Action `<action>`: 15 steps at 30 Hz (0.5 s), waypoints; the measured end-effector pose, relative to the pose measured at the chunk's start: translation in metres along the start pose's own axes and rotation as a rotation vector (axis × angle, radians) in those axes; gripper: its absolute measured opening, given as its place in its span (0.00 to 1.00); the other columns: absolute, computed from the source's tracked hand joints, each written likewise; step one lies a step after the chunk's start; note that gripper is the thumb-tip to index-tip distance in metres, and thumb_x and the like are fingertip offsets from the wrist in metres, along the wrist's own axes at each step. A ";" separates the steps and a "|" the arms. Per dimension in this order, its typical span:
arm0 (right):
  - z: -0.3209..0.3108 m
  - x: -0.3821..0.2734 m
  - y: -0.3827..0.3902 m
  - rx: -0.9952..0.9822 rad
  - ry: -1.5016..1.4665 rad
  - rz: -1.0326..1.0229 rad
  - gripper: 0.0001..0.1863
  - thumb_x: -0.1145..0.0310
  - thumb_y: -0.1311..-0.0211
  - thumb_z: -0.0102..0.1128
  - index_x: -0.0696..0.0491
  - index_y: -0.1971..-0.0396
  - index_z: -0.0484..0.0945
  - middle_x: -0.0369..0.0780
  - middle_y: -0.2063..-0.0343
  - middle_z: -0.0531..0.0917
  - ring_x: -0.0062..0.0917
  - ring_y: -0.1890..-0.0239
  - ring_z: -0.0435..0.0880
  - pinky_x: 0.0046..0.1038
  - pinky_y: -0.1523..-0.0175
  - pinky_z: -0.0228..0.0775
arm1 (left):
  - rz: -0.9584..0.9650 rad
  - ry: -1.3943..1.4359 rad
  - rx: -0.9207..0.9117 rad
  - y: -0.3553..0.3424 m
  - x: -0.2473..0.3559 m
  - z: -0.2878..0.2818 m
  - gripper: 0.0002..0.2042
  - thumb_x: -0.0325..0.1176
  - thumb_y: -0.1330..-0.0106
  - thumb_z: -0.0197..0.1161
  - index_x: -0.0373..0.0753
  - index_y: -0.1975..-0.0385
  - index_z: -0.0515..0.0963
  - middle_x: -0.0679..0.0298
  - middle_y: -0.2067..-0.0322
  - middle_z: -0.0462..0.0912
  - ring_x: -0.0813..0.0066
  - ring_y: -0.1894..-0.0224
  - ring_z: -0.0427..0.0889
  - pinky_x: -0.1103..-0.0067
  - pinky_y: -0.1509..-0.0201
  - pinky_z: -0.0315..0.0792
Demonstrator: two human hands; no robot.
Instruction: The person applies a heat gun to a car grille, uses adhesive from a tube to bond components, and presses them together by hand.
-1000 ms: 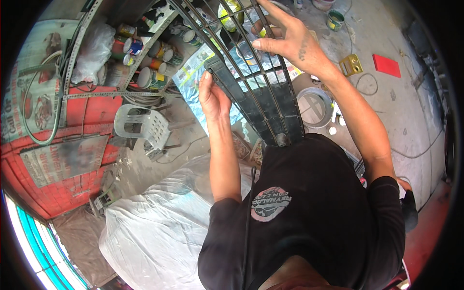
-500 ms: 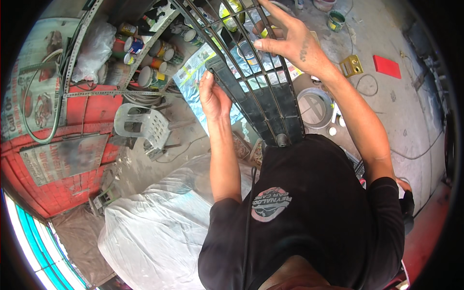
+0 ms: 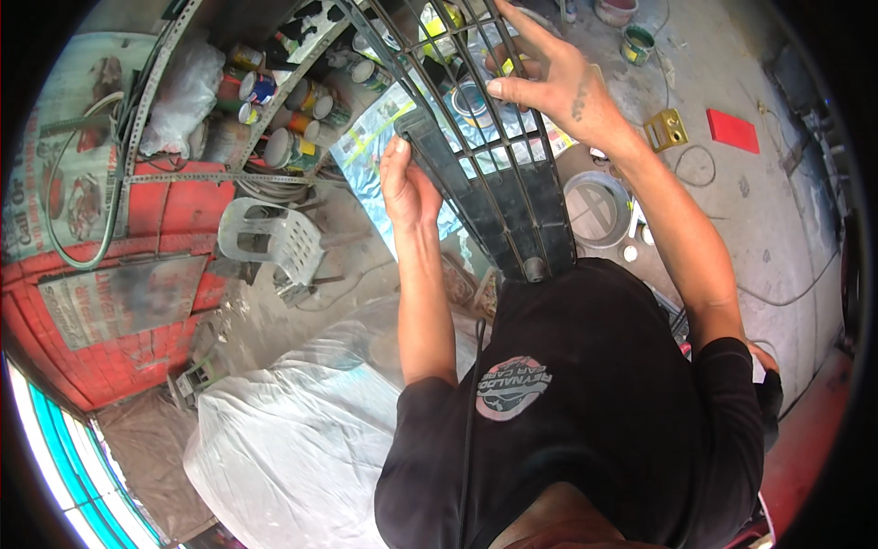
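A long black plastic car grille (image 3: 512, 206) with slim crossing bars is held up in front of my chest. Its solid end rests against or just above my dark shirt, and its barred part runs past the upper edge of the view. My left hand (image 3: 408, 188) supports the left edge, thumb up by a raised corner, fingers partly hidden behind it. Across from it, my right hand (image 3: 562, 91) grips the right edge, its thumb at the bars and other fingers partly behind them. Through the bars show paint cans and printed sheets (image 3: 366, 151) lying below.
Metal shelving on the left holds several paint cans (image 3: 283, 146) and a plastic bag (image 3: 183, 101). Below stands a white plastic chair (image 3: 274, 238). A pale sheet (image 3: 293, 421) drapes something large. Rightward on the floor lie a round tub (image 3: 596, 210), a yellow can (image 3: 664, 130), a red slab (image 3: 733, 131) and a cable (image 3: 700, 165).
The grille's upper left corner has shifted slightly right and down, along with my left hand. My right hand has moved very little and keeps its grip.
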State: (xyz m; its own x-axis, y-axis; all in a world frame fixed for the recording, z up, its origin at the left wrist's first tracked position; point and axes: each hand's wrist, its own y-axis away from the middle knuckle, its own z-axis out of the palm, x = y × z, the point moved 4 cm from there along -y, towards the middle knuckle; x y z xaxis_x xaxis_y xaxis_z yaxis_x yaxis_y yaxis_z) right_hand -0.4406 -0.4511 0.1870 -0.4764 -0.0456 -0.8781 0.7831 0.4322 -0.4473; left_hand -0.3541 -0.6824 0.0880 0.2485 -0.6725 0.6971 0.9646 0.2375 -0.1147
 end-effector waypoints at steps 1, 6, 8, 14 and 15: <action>-0.001 0.002 0.000 0.003 0.105 -0.035 0.51 0.66 0.42 0.73 0.64 0.25 0.52 0.55 0.26 0.58 0.38 0.23 0.56 0.34 0.22 0.50 | -0.004 -0.004 -0.009 0.000 0.000 -0.001 0.13 0.31 0.29 0.62 0.31 0.49 0.80 0.58 0.52 0.86 0.68 0.49 0.85 0.71 0.39 0.77; -0.003 0.004 0.002 0.016 0.045 0.008 0.49 0.60 0.41 0.74 0.63 0.26 0.56 0.51 0.37 0.66 0.36 0.35 0.63 0.33 0.30 0.56 | 0.038 -0.082 -0.003 -0.004 0.002 -0.011 0.16 0.35 0.28 0.63 0.34 0.45 0.78 0.59 0.49 0.84 0.65 0.46 0.83 0.65 0.34 0.72; 0.006 0.016 0.001 0.028 -0.189 0.059 0.46 0.60 0.41 0.74 0.63 0.28 0.61 0.38 0.60 0.83 0.24 0.60 0.82 0.29 0.48 0.74 | 0.120 -0.115 -0.003 -0.002 0.002 -0.027 0.14 0.32 0.31 0.66 0.35 0.49 0.81 0.61 0.50 0.85 0.71 0.45 0.82 0.71 0.32 0.69; 0.003 0.022 -0.002 0.045 -0.095 -0.013 0.51 0.69 0.46 0.71 0.57 0.23 0.53 0.50 0.40 0.80 0.25 0.51 0.84 0.26 0.46 0.75 | -0.020 -0.106 0.139 -0.005 0.006 -0.023 0.17 0.37 0.29 0.65 0.32 0.48 0.79 0.57 0.47 0.84 0.66 0.45 0.81 0.69 0.35 0.71; -0.002 0.025 0.002 0.071 -0.068 -0.020 0.51 0.68 0.46 0.71 0.58 0.24 0.53 0.51 0.43 0.81 0.28 0.53 0.85 0.27 0.47 0.76 | -0.053 -0.035 0.084 -0.007 0.001 -0.016 0.17 0.36 0.29 0.64 0.31 0.47 0.79 0.56 0.47 0.84 0.65 0.44 0.80 0.68 0.33 0.70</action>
State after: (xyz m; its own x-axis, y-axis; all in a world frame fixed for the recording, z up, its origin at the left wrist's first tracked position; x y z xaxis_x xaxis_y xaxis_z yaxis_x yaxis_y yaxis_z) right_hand -0.4518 -0.4490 0.1641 -0.4661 -0.1158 -0.8771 0.8012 0.3653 -0.4740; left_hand -0.3596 -0.6958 0.0784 0.1926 -0.6610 0.7253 0.9651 0.2612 -0.0183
